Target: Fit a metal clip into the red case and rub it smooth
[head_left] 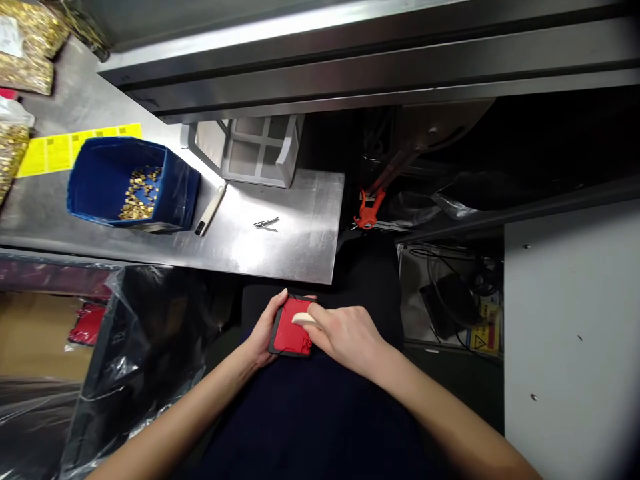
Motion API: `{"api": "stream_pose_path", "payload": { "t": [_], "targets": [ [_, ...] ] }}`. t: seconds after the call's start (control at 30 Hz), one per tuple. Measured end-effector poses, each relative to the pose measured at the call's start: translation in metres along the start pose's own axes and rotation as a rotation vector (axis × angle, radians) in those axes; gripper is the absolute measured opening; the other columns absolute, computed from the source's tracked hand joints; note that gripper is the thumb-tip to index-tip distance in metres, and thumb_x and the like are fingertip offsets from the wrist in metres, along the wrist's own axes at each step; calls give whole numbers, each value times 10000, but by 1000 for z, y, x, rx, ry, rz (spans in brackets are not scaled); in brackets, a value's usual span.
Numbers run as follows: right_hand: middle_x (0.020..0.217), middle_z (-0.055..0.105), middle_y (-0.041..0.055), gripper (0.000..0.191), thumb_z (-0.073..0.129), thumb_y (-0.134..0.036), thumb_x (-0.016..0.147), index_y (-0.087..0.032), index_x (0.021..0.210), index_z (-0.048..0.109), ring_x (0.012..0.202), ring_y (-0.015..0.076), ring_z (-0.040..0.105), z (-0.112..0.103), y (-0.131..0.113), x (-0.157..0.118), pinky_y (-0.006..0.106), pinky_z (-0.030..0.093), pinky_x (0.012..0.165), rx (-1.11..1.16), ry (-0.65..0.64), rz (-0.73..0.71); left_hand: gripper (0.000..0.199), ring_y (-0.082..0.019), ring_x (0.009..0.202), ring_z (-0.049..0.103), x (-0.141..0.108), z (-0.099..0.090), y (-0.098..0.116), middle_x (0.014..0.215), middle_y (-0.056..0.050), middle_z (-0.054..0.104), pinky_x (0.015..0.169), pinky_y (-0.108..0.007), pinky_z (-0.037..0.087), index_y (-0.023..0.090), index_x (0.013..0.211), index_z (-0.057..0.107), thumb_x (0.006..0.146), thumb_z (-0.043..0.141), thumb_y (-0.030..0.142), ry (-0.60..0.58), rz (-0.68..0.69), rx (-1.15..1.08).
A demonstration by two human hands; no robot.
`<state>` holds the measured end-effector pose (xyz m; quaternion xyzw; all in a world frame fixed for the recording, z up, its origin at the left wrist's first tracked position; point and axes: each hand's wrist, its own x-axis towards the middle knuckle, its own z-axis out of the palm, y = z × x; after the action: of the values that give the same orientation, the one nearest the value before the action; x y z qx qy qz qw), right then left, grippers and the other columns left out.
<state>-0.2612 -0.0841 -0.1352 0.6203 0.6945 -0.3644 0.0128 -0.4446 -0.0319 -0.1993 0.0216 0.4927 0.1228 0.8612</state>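
In my left hand point(261, 337) is a small flat block point(290, 331) with a red face and a dark rim, held low over my lap. My left fingers wrap round its left side and far edge. My right hand point(347, 333) pinches a cream-coloured, blunt-ended tool point(303, 319), whose tip lies over the red face. Whether the tip presses on the face I cannot tell. Black cut-out marks show at the block's lower right corner. My right palm hides the rest of the tool.
A metal bench point(300, 247) holds a blue bin point(183, 190) with small gold pieces, a white-and-black pen-like tool point(211, 210), nail clippers point(267, 224) and a grey plastic rack point(257, 150). An orange clamp point(369, 209) sits past the bench's right end. A pale panel point(570, 320) stands right.
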Motion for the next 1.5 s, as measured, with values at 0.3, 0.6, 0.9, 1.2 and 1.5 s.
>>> {"api": "stream_pose_path", "payload": {
  "t": [0.3, 0.6, 0.9, 1.2, 1.5],
  "targets": [
    [889, 786, 7, 261, 397, -434, 1034, -276, 1096, 596, 773, 206, 747, -2, -4, -2, 305, 246, 557, 18, -60, -123, 568, -281, 805, 750, -4, 1, 0, 975, -190, 778, 733, -360, 622, 68, 1258, 657, 981, 465, 525, -56, -34, 21],
    [846, 785, 21, 303, 360, -442, 1049, -236, 1093, 578, 752, 204, 741, -3, -1, 13, 297, 231, 564, -19, 23, 65, 473, -190, 586, 693, -1, 0, -1, 721, -110, 754, 563, -261, 577, 82, 949, 735, 963, 540, 513, 45, -8, -28],
    [857, 780, -6, 267, 400, -461, 1029, -271, 1057, 586, 756, 197, 741, 2, -4, 2, 299, 241, 560, 32, -49, -72, 571, -286, 835, 750, -2, 0, 2, 995, -193, 775, 748, -359, 621, 74, 1282, 642, 982, 464, 526, -71, -25, 18],
    [868, 787, 26, 294, 378, -443, 1039, -231, 1110, 569, 774, 206, 742, -3, -4, 16, 301, 254, 572, -6, -14, -3, 511, -217, 636, 723, -1, 0, 4, 811, -145, 776, 598, -283, 596, 79, 1087, 714, 982, 483, 522, 1, -13, -26],
    [851, 779, 16, 289, 365, -447, 1044, -238, 1078, 562, 725, 197, 731, 4, -4, 17, 311, 213, 551, -48, 25, 24, 483, -221, 646, 722, 3, -2, 2, 815, -132, 776, 606, -298, 602, 92, 1063, 715, 972, 510, 520, -5, -22, -48]
  ]
}}
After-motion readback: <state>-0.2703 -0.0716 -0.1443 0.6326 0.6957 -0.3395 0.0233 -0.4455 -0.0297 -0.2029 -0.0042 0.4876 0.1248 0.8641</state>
